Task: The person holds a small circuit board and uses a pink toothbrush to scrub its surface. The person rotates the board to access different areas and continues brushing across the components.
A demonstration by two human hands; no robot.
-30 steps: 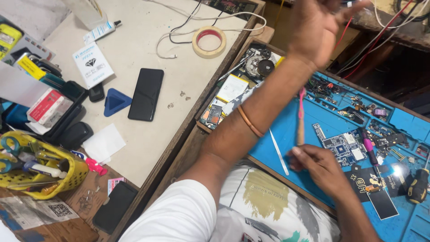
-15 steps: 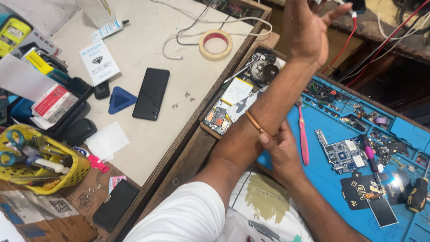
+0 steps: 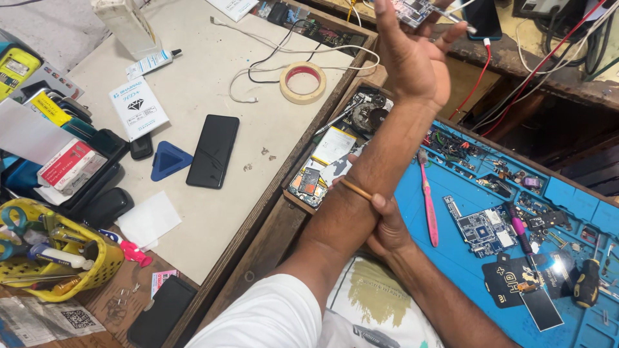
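The left hand [image 3: 412, 61] is lifted high, at 12 o'clock. Its fingers pinch a small circuit board [image 3: 412, 9] with thin wires on it, up in the air above the surface [image 3: 258, 187]. The right hand [image 3: 387, 225] carries no tool. It is curled around the left forearm [image 3: 361, 174], just by the orange band [image 3: 354, 189]. A blue mat [image 3: 464, 270] with tiny parts lies at 4 o'clock. The board is being held up for a look, I think. Any move with it needs a soft, steady grip, because the wires hang loose.
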